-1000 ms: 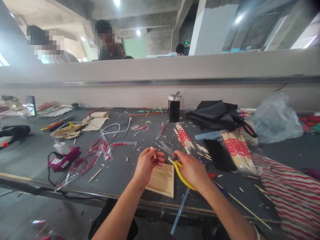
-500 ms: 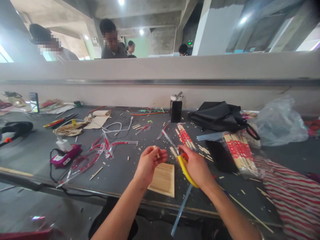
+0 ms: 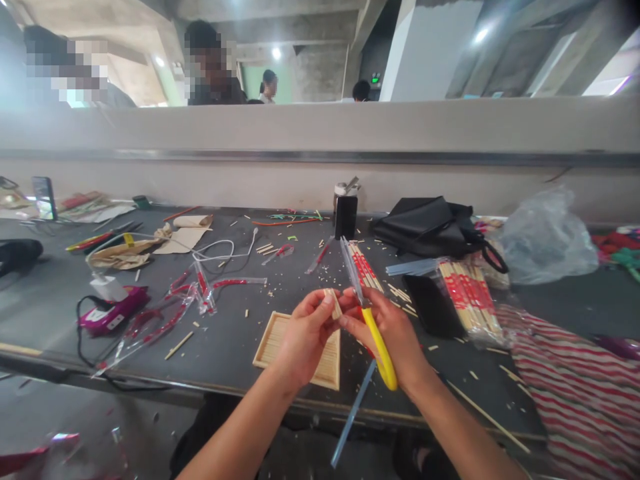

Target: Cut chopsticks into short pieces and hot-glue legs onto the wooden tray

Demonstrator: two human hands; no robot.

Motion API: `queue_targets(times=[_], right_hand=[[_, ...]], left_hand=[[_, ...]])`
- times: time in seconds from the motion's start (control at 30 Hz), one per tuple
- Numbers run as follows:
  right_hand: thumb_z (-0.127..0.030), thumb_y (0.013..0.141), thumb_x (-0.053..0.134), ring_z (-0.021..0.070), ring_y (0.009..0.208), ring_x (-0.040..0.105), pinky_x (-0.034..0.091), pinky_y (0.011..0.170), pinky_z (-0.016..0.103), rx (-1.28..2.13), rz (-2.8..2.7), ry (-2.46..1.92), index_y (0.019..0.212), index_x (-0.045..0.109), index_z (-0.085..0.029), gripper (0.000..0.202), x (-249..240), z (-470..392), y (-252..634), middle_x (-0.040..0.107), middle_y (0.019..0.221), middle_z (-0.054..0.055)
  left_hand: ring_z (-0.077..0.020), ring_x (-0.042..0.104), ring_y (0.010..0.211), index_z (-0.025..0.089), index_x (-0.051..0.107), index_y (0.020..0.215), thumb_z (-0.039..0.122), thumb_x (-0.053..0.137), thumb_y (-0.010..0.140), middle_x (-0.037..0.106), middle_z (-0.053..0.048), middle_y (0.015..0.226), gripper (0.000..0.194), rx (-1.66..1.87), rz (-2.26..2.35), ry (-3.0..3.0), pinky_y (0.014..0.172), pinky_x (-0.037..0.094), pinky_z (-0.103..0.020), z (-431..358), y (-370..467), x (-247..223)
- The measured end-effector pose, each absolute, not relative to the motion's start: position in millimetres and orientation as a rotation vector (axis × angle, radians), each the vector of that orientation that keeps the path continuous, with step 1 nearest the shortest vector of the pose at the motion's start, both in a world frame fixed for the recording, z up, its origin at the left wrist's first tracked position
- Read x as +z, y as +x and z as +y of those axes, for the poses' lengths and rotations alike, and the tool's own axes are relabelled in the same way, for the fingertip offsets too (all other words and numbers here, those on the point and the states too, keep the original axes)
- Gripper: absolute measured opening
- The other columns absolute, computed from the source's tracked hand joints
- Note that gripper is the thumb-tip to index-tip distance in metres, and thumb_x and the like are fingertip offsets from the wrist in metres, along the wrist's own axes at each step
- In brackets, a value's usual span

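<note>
My left hand (image 3: pixel 306 337) is closed on short pieces of wooden stick (image 3: pixel 333 303), pinched between thumb and fingers. In my right hand (image 3: pixel 395 327) is a pair of scissors (image 3: pixel 379 343) with yellow and red handles; the blades point away from me and look nearly closed. The right fingertips reach the stick pieces, though I cannot tell how firmly they touch them. Under my left forearm and hand lies a shallow square tray of wooden sticks (image 3: pixel 274 339) with a raised rim, partly hidden.
Red-wrapped chopstick bundles (image 3: pixel 470 297), a dark phone (image 3: pixel 433 307) and striped cloth (image 3: pixel 575 393) lie to the right. A purple power strip (image 3: pixel 114 310) and plastic wrappers (image 3: pixel 203 293) are left. A bottle with a phone (image 3: pixel 346 217) stands behind; stick scraps litter the table.
My right hand has come left to meet my left hand at the stick pieces, and the scissors have turned more upright. My left hand has shifted right; the view has swung slightly right.
</note>
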State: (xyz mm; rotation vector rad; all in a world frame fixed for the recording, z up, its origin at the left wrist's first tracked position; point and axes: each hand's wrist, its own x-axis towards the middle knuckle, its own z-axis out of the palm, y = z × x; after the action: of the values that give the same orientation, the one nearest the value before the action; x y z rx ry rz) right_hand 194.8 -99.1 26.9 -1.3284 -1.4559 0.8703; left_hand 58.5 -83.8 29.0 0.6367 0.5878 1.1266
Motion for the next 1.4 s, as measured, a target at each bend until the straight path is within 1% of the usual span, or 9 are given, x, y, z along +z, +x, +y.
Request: queue_targets(times=[0.13, 0.27, 0.43, 0.57, 0.77, 0.93, 1.17, 1.3, 1.4], right_hand=[[-0.033, 0.075, 0.071, 0.0179, 0.071, 0.068, 0.054, 0.067, 0.028, 0.886, -1.437, -1.280, 0.109, 0.056, -0.020, 0.039, 24, -99, 194, 0.070, 0.081, 0.002], [-0.034, 0.077, 0.069, 0.0167, 0.066, 0.066, 0.053, 0.066, 0.028, 0.844, -1.526, -1.274, 0.114, 0.055, -0.021, 0.042, 24, -98, 196, 0.068, 0.075, 0.000], [-0.033, 0.078, 0.067, 0.0180, 0.076, 0.065, 0.052, 0.070, 0.028, 0.474, -1.701, -1.378, 0.116, 0.056, -0.022, 0.041, 25, -101, 200, 0.069, 0.095, 0.005], [-0.033, 0.080, 0.064, 0.0200, 0.082, 0.066, 0.052, 0.068, 0.027, 0.391, -1.741, -1.404, 0.114, 0.058, -0.021, 0.036, 25, -101, 199, 0.069, 0.100, 0.006], [-0.034, 0.081, 0.063, 0.0168, 0.070, 0.064, 0.052, 0.065, 0.026, 0.288, -1.759, -1.421, 0.112, 0.059, -0.022, 0.033, 25, -101, 200, 0.069, 0.086, 0.003], [-0.032, 0.080, 0.065, 0.0164, 0.069, 0.064, 0.052, 0.065, 0.026, 0.203, -1.788, -1.377, 0.111, 0.059, -0.022, 0.033, 22, -101, 200, 0.069, 0.086, 0.002], [-0.032, 0.083, 0.063, 0.0185, 0.073, 0.066, 0.051, 0.065, 0.027, 0.209, -1.801, -1.404, 0.112, 0.059, -0.021, 0.031, 21, -101, 196, 0.069, 0.091, 0.005], [-0.036, 0.080, 0.065, 0.0179, 0.073, 0.064, 0.050, 0.065, 0.027, 0.379, -1.753, -1.397, 0.112, 0.058, -0.021, 0.035, 22, -101, 198, 0.069, 0.090, 0.004], [-0.038, 0.080, 0.065, 0.0173, 0.073, 0.062, 0.050, 0.067, 0.027, 0.513, -1.691, -1.406, 0.113, 0.058, -0.021, 0.037, 25, -102, 204, 0.068, 0.092, 0.004]], left_hand=[[-0.0181, 0.068, 0.087, 0.015, 0.059, 0.087, 0.024, 0.067, 0.080, 0.072, -0.008, 0.090, 0.014, 1.120, 0.615, 0.603, 0.077, 0.050, -0.027, -83, 55, 28], [-0.0189, 0.069, 0.079, 0.013, 0.058, 0.085, 0.019, 0.064, 0.081, 0.072, -0.009, 0.081, 0.009, 1.117, 0.652, 0.539, 0.077, 0.053, -0.031, -79, 49, 30], [-0.0204, 0.070, 0.076, 0.012, 0.057, 0.086, 0.018, 0.061, 0.083, 0.073, -0.012, 0.084, 0.007, 1.100, 0.654, 0.518, 0.074, 0.055, -0.032, -79, 46, 32], [-0.0183, 0.070, 0.072, 0.012, 0.057, 0.086, 0.016, 0.060, 0.084, 0.073, -0.011, 0.081, 0.005, 1.103, 0.659, 0.502, 0.070, 0.055, -0.028, -82, 49, 32], [-0.0146, 0.067, 0.065, 0.012, 0.058, 0.082, 0.019, 0.064, 0.081, 0.072, -0.008, 0.079, 0.009, 1.076, 0.650, 0.527, 0.068, 0.054, -0.026, -84, 51, 33], [-0.0123, 0.065, 0.061, 0.012, 0.058, 0.078, 0.020, 0.069, 0.076, 0.071, -0.006, 0.076, 0.014, 1.073, 0.633, 0.551, 0.068, 0.053, -0.025, -84, 51, 33], [-0.0115, 0.063, 0.061, 0.012, 0.058, 0.078, 0.023, 0.070, 0.075, 0.068, -0.005, 0.075, 0.016, 1.079, 0.637, 0.599, 0.065, 0.051, -0.024, -84, 51, 32], [-0.0110, 0.060, 0.067, 0.013, 0.060, 0.081, 0.026, 0.067, 0.079, 0.065, -0.004, 0.076, 0.014, 1.145, 0.659, 0.717, 0.067, 0.049, -0.024, -85, 49, 34], [-0.0094, 0.055, 0.068, 0.014, 0.062, 0.087, 0.027, 0.065, 0.081, 0.061, -0.002, 0.077, 0.014, 1.206, 0.653, 0.794, 0.061, 0.045, -0.020, -83, 44, 35]])
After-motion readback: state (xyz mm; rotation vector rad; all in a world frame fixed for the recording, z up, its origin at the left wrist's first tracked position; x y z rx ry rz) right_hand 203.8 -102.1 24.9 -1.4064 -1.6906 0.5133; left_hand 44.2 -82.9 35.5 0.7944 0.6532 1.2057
